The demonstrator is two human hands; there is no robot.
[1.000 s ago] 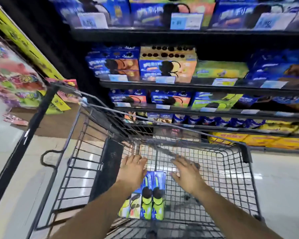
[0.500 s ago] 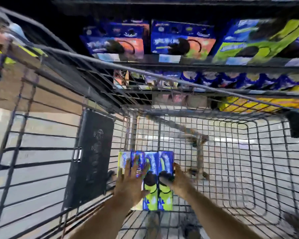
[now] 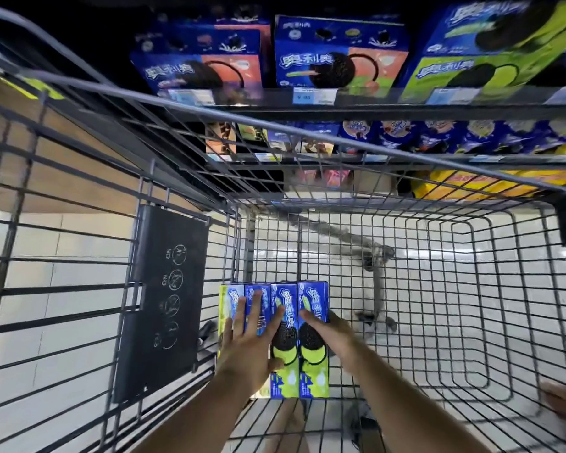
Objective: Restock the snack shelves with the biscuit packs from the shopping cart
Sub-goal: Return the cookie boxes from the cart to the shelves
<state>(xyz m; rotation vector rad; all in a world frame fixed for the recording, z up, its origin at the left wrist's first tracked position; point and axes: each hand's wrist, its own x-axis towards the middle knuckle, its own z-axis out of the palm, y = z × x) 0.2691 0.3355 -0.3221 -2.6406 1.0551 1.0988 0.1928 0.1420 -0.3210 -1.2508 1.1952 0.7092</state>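
**Both hands reach biscuit packs in cart**

A row of blue-and-green cardboard biscuit packs lies side by side on the floor of the grey wire shopping cart, which stands before the dark snack shelves. The left hand lies flat on them, fingers spread. The right hand touches the rightmost pack, but its fingers are hidden and its grasp cannot be told.

Shopping cart of grey painted metal wire, matt black plastic panel on its side, glossy printed cardboard biscuit packs in blue and green, smooth shiny pale floor tiles, dark shelves with paper price labels
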